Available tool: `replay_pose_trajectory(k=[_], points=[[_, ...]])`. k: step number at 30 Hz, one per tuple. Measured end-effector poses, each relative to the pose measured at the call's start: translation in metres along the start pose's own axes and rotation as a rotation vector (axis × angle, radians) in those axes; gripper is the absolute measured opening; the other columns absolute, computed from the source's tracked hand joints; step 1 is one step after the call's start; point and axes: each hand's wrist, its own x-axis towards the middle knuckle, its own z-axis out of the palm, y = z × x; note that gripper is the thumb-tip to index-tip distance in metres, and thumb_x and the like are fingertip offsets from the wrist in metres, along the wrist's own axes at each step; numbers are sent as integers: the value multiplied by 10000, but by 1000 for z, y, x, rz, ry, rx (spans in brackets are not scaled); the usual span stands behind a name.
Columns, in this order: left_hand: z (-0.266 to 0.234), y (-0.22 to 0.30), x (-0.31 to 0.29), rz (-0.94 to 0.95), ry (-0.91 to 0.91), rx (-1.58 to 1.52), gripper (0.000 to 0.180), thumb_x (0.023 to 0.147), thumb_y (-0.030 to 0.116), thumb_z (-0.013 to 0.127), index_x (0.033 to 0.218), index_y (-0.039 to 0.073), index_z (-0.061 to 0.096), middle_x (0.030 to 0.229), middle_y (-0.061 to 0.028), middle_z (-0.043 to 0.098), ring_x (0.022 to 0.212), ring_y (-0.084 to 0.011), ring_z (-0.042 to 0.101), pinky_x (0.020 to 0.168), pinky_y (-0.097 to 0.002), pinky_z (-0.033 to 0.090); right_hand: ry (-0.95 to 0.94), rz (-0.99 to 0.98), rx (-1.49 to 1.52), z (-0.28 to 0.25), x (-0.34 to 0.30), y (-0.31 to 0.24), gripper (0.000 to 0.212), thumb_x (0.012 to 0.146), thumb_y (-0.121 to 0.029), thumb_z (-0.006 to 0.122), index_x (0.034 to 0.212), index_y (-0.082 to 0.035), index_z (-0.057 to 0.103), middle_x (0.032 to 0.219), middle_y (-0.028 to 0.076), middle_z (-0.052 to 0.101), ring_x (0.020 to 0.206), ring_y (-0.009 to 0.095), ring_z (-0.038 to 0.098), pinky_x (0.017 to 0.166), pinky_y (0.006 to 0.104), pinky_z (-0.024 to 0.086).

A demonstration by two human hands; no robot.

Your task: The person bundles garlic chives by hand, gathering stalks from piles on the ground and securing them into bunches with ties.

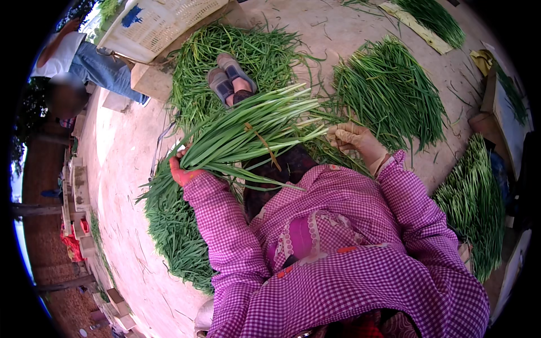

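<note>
A thick bunch of garlic chives [242,132] lies across my lap, green leaves to the left and pale stem ends to the right. My left hand [183,169] is wrapped around the leafy end. A thin brown strip [260,141] lies across the middle of the bunch. My right hand [358,141], in a pale glove, is closed with its fingertips pinched together beside the stem ends. Whatever is between those fingertips is too small to make out.
Loose chive leaves [191,62] are heaped around my shoes [228,76]. More chive piles lie at the right [389,90], far right [479,208] and lower left [177,236]. A white plastic crate [160,28] stands at upper left, near another person in jeans [104,65].
</note>
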Motion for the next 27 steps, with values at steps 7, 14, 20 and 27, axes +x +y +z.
replay_pose_trajectory(k=[7, 14, 20, 27], points=[[12, -11, -17, 38, 70, 95, 304, 927, 262, 437, 689, 73, 451, 640, -57, 484, 613, -211, 477, 667, -413, 456, -161, 31, 71, 66, 28, -11, 297, 911, -298, 617, 1039, -34, 660, 946, 54, 687, 806, 124, 629, 737, 252, 486], [-17, 17, 7, 0, -39, -40, 243, 907, 208, 443, 701, 80, 446, 649, -70, 492, 618, -220, 486, 785, -484, 484, -475, -146, 145, -2, -27, -13, 208, 894, -172, 605, 929, 16, 689, 917, 124, 686, 895, 198, 640, 858, 317, 480], [-6, 8, -3, 85, 35, -2, 223, 888, 188, 443, 700, 68, 434, 636, -88, 488, 612, -236, 484, 989, -577, 404, 363, -75, -462, -33, -41, 1, 278, 878, -153, 624, 1133, -43, 645, 1036, 79, 678, 949, 196, 635, 885, 297, 473], [1, -2, -17, -55, -30, -4, 266, 910, 216, 432, 685, 73, 435, 647, -57, 486, 618, -207, 478, 719, -421, 458, 102, -587, -746, 32, 9, -30, 253, 841, -147, 685, 1067, -35, 680, 1022, 117, 676, 937, 215, 644, 767, 309, 518]])
